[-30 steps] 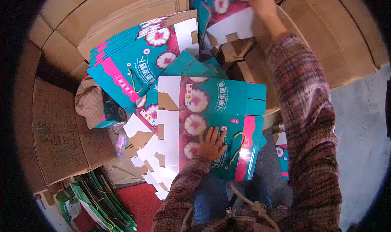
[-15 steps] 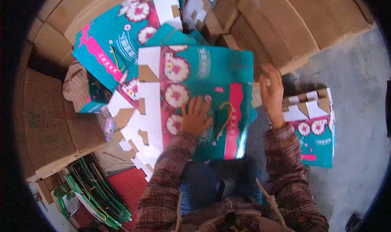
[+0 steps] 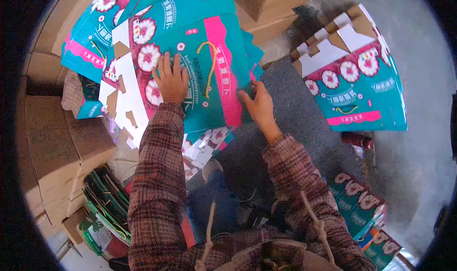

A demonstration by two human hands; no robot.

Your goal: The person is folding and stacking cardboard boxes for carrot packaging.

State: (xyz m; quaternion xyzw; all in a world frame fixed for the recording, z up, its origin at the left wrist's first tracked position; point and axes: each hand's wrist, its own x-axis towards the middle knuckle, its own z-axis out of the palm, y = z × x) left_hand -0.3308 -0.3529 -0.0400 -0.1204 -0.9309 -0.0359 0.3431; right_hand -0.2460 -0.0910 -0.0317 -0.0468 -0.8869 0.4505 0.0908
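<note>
A flat teal gift carton (image 3: pixel 195 37) with a pink wavy band, flower-like pictures and a yellow cord handle lies on top of others, tilted in front of me. My left hand (image 3: pixel 172 79) rests on its face with the fingers spread. At the carton's right edge is my right hand (image 3: pixel 261 108), thumb and forefinger apart by the pink band. Its other fingers are partly hidden. White die-cut flaps (image 3: pixel 126 97) stick out along the carton's left side. More printed flat cartons (image 3: pixel 209 142) show from beneath.
A stack of similar flat cartons (image 3: pixel 354 87) lies to the right on the grey floor, and more printed cartons (image 3: pixel 352 204) sit at lower right. Brown cardboard boxes (image 3: pixel 52 147) line the left and back. Folded green bags (image 3: pixel 107 199) with cords stand at lower left.
The view has shifted right, bringing more of the right-hand stack into sight. My right hand has come down from the air to the carton's right edge. My left hand stays on the carton.
</note>
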